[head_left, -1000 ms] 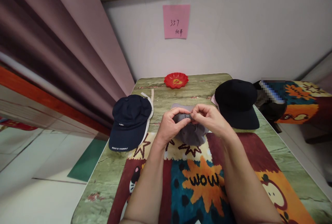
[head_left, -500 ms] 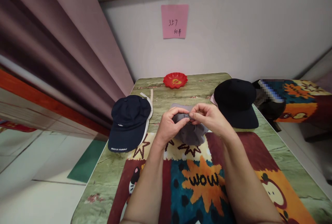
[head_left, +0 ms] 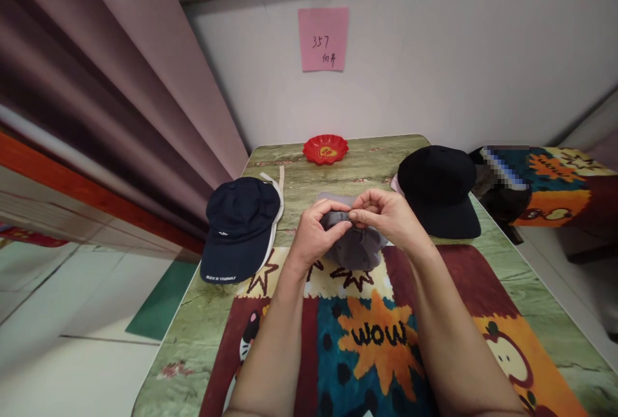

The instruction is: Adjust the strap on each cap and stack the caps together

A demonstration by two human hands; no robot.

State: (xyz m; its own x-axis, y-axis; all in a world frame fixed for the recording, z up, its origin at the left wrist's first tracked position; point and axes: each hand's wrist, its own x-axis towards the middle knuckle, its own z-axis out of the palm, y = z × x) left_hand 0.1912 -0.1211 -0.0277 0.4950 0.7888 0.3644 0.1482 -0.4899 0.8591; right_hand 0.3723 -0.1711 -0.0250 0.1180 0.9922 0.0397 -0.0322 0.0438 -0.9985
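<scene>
A grey cap (head_left: 357, 251) rests on the far edge of the patterned mat, its back strap raised between my hands. My left hand (head_left: 316, 230) pinches the strap from the left, thumb and fingers closed on it. From the right, my right hand (head_left: 389, 214) pinches the same strap, its fingertips close to those of my left hand. The fastening at the fingertips is too small to make out. Part of the cap is hidden behind my hands.
A navy cap (head_left: 241, 224) lies left and a black cap (head_left: 439, 188) right on the green table (head_left: 168, 346). A red scalloped dish (head_left: 326, 148) stands near the back wall. Dark items and another patterned cloth (head_left: 560, 179) are at the far right.
My right fingertips have shifted slightly along the strap. Both hands keep their pinch and the cap stays in place.
</scene>
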